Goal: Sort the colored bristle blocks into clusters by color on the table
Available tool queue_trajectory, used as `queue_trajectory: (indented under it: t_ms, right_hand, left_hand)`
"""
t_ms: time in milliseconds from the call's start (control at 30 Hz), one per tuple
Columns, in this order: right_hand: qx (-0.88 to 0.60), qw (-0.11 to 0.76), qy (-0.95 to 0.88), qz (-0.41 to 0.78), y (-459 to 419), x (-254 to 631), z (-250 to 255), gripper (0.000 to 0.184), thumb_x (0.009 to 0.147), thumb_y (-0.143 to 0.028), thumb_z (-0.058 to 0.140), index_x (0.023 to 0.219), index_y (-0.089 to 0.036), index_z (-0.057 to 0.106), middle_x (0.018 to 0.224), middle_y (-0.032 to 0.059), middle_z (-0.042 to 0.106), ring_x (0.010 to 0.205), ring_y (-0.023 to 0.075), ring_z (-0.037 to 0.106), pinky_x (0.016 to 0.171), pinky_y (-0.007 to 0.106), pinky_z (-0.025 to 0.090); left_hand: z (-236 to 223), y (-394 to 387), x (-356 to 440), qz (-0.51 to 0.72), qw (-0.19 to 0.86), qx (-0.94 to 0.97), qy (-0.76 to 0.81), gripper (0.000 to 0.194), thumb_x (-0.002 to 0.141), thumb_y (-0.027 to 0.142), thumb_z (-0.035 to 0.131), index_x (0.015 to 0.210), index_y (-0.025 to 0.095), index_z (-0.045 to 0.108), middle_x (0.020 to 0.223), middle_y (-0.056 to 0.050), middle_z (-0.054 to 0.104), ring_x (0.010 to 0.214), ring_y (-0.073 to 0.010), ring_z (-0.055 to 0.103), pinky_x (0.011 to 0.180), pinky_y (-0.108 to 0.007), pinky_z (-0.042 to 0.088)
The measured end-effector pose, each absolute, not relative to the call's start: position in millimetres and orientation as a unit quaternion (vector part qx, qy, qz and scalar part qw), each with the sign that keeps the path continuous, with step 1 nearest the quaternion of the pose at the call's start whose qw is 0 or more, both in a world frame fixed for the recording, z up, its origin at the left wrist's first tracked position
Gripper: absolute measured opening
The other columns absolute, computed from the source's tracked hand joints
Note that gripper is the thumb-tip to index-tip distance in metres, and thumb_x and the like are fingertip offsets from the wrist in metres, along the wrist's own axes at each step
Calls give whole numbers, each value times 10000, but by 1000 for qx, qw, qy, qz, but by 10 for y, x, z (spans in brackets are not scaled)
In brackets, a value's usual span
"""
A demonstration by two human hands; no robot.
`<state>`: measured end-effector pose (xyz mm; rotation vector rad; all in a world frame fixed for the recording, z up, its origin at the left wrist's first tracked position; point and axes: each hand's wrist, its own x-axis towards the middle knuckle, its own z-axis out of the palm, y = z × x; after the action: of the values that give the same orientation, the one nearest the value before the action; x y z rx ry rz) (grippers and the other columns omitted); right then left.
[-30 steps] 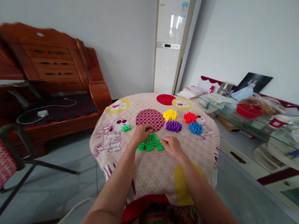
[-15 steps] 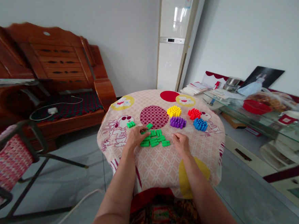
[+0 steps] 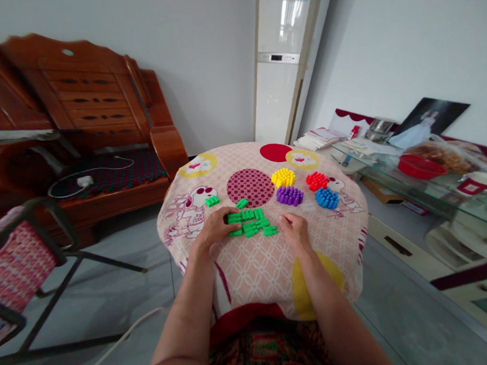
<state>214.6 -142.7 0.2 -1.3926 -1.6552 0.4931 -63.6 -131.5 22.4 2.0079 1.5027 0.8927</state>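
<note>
Small green plastic pegs (image 3: 252, 224) lie in a loose cluster of short rows near the middle of the table. My left hand (image 3: 216, 225) is at the cluster's left edge, its thumb and fingers apart on either side of the nearest pegs, seemingly touching them. Right of the cluster, my right hand (image 3: 295, 229) rests with fingers curled together; whether anything small is inside is hidden. A single green piece (image 3: 242, 203) lies just behind the cluster. Farther left is a short green row (image 3: 212, 201).
Upright groups of yellow pegs (image 3: 283, 177), purple pegs (image 3: 290, 196), red pegs (image 3: 317, 180) and blue pegs (image 3: 327, 198) stand at the right on the patterned tablecloth (image 3: 253, 271). A cluttered glass shelf (image 3: 393, 172) runs along the right, a folding chair (image 3: 19, 254) stands left.
My left hand has drawn back leftward from over the green pegs to their left edge. My right hand has moved right, off the green pegs. The view has shifted slightly.
</note>
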Motion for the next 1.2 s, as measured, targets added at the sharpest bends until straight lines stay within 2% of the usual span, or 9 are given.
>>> queue_trajectory:
  t_ms: [200,267,367,533,700,800,900,1033,1200]
  right_hand:
    - [-558,445,-670,204,-1452,2133,37,382,870,-450,447,572,-213,428,512,-39,427,537,111,420,555,255,280]
    - [-548,455,-673,201,-1460,2126,48,385,871,-447,452,567,-212,427,509,-41,415,533,110,414,549,255,277]
    - [-530,473,-672,208,-1479,2114,72,371,876,-451,473,607,-199,513,528,-32,465,541,118,443,557,251,311]
    - [-490,509,-654,270,-1500,2132,95,368,907,-478,495,889,-171,697,699,22,661,630,161,587,605,252,437]
    - [-500,522,-628,288,-1455,2182,39,330,866,-477,555,865,-182,704,717,38,690,649,179,616,611,269,481]
    - [-507,513,-628,292,-1430,2191,6,285,824,-453,592,823,-186,692,676,21,678,635,176,610,596,263,471]
    - [-546,531,-602,238,-1418,2227,6,257,801,-429,584,769,-189,669,656,22,674,634,180,606,611,269,464]
    - [-662,545,-509,76,-1422,2343,42,235,806,-381,547,745,-185,660,706,68,701,691,205,622,664,291,448]
    - [-767,398,-503,-7,-1493,2387,91,177,852,-304,566,812,-178,685,767,85,719,696,194,618,643,275,372]
  left_hand:
    - [291,-1347,-540,333,119,675,647,201,745,322,669,862,173,735,867,-60,716,835,-226,642,787,-335,488]
    - [350,-1362,-472,356,110,648,664,212,786,330,647,892,174,742,818,-41,703,785,-204,626,744,-315,467]
    - [434,-1369,-261,405,162,650,622,297,805,322,644,1049,183,740,789,-2,685,718,-160,598,690,-274,453]
    - [454,-1344,321,407,241,726,500,365,824,189,598,1169,158,714,878,-24,720,775,-153,635,742,-265,502]
    - [355,-1342,657,388,243,757,467,403,839,86,550,1201,179,700,1095,-61,753,991,-191,686,923,-313,524]
    - [298,-1338,642,393,227,759,467,402,860,117,564,1243,169,675,1078,-68,757,951,-190,698,904,-317,543]
    - [261,-1304,522,431,172,742,484,361,875,161,571,1219,158,679,1101,-87,748,962,-200,694,886,-326,554]
    - [223,-1234,309,414,79,715,558,322,849,135,565,1133,162,714,1144,-106,740,1098,-243,662,1006,-381,502]
    - [204,-1262,223,285,39,697,657,276,857,164,558,1061,193,742,1137,-113,743,1088,-267,658,1001,-396,478]
